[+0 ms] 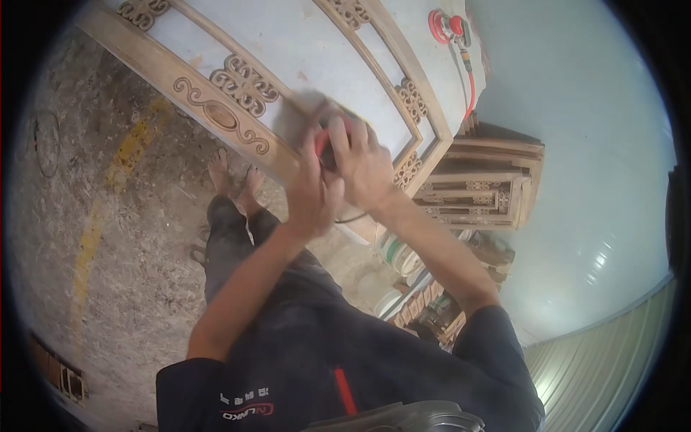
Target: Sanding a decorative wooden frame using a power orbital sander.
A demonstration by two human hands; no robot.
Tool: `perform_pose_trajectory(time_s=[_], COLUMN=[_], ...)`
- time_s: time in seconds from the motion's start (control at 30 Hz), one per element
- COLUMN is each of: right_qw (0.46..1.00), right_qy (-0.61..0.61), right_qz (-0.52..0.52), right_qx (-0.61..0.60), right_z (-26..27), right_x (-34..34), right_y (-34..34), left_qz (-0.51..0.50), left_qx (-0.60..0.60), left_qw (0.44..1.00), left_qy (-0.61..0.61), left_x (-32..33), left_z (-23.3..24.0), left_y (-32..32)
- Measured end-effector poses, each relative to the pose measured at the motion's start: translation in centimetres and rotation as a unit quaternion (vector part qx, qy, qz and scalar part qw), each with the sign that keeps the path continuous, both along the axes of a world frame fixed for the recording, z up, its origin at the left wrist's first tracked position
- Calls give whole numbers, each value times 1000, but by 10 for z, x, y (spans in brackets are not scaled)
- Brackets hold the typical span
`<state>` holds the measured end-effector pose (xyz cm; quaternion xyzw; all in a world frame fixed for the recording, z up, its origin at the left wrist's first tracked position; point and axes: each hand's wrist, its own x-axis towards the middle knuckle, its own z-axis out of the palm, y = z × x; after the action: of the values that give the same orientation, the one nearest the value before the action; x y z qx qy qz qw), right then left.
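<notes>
Both my hands grip a red and dark power sander (330, 150), blurred, over the near corner of a carved wooden frame (280, 162). My left hand (313, 197) wraps its near left side; my right hand (363, 162) lies over its top and right side. The sander's underside is hidden. The frame has pierced scroll fretwork (244, 86) between its rails and a carved oval with scrolls on the wide outer rail. It lies on a whitish work surface (286, 48).
A second, red sander (448, 27) with a red hose rests at the worktop's far right. Carved wooden frames (486, 186) are stacked beyond the right edge, beside a pale wall (583, 151). Buckets (399, 254) and wood pieces stand below. A cable loop (46, 144) lies on the floor.
</notes>
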<state>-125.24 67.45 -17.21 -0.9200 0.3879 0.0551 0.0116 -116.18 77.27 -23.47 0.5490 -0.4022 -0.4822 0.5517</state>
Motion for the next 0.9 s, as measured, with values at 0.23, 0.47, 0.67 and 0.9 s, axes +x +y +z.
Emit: perform_pose_trajectory(time_s=[0.23,0.47,0.67,0.9], right_qw=[974,936,934,982], right_qy=[-91,-69,31,22], right_qz=[-126,-226,-241,-163], right_qx=[166,260,264,90], right_z=[-3,22,35,36], right_x=[21,-65,-151,-157], right_y=[-78,-43,-1,25], left_qz=[-88,-104,-201,-300], left_qx=[-10,-93,-1,133], left_qw=[976,974,977,900], left_qy=[-198,-178,-77,-289], left_x=[66,-26,-103,-48], left_z=[25,11,18,31], left_y=[-71,-32,14,-6])
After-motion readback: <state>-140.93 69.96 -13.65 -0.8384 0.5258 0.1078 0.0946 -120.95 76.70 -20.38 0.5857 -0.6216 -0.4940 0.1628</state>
